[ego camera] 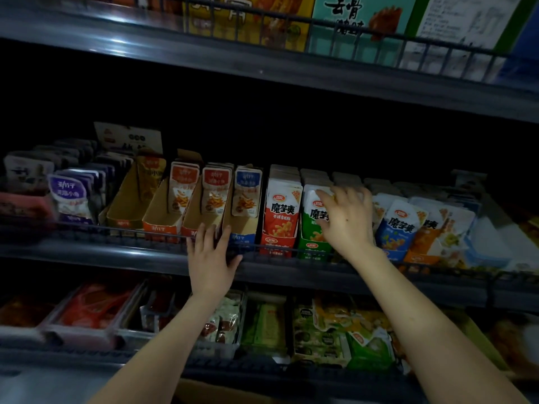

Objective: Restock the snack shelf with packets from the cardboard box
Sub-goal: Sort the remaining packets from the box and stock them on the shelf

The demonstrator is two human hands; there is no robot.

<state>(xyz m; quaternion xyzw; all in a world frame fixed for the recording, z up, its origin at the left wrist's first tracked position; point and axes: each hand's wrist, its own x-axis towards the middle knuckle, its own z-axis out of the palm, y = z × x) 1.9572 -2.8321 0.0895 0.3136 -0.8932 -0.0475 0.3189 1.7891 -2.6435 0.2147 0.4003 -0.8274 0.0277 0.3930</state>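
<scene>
Dim shop aisle, dark shelving across the whole frame. At centre, on the middle shelf point(116, 253): left hand point(211, 258) against the wire rail point(87, 227), fingers straight and slightly apart. Right of centre: right hand point(348, 220) on the green packets point(312, 214), fingers spread over their tops, seemingly pinching nothing. Best to brace on the rail and press the row back upright, faces forward. Box point(221, 393) almost cut off, perhaps the brown patch at bottom centre. Far-right packets blurred.

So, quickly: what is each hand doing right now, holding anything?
Left hand: open, fingers straight, resting on the shelf edge, holding nothing.
Right hand: open, fingers spread on the green packets, not gripping.
</scene>
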